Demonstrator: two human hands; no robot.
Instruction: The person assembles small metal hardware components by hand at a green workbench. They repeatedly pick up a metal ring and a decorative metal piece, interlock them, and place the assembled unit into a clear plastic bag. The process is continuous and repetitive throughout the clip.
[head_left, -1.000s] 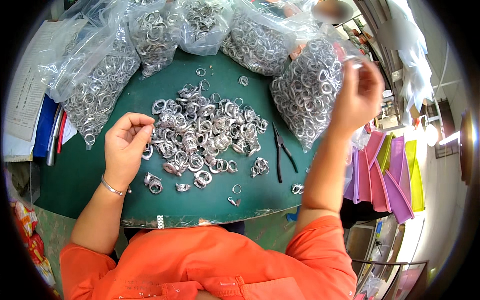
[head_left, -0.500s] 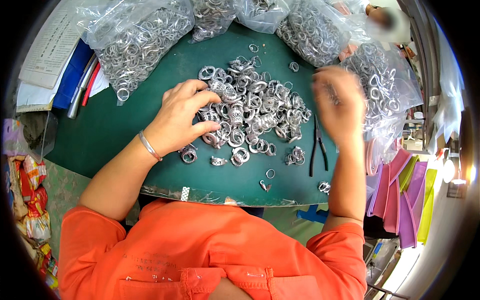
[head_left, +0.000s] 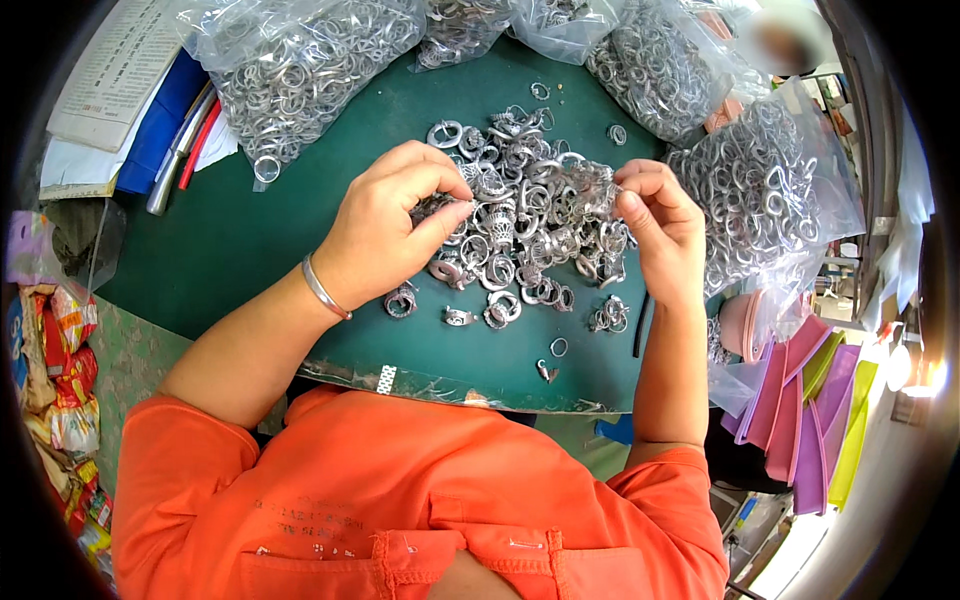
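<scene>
Sorting or picking over loose rings by hand, so the step looks; heap of silvery rings (head_left: 500, 218) lies mid-table on green top (head_left: 250, 225), between the two hands; left hand (head_left: 385, 222) at the heap's left side, thumb and forefinger curled close around a dark metal piece (head_left: 428, 207), whether pinched cannot be told; right hand (head_left: 662, 212) at upper right of heap, thumb and forefinger nearly together by a glinting, blurred piece (head_left: 592, 188), grip unclear; clear bag of rings (head_left: 745, 190) just beyond that hand; next move seems to call for a light fingertip pinch, easing single pieces free of tangled neighbours.
</scene>
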